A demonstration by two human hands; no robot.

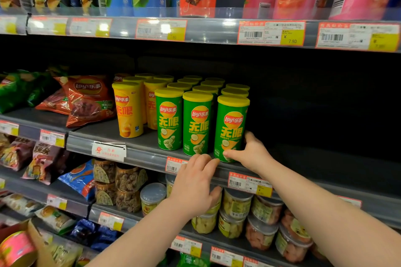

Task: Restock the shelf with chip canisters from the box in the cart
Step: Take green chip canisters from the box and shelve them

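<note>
- Right hand (253, 154): my fingers clasp the right-end green canister (231, 128) low down; a hard nudge could topple it leftward.
- Left hand (193, 186): fingers slack on the shelf edge (147, 154), empty.

A shop's snack aisle: tiered shelves (138, 151) edged with barcoded price tags (271, 32), stocked with chip canisters (197, 123), chip bags (86, 99) and lidded jars (236, 204) in rows.

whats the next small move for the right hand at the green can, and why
Probably let go: the right hand grips the base of the green cylindrical chip canister with a yellow lid, which already stands upright on the grey shelf, aligned with its green neighbours.
</note>
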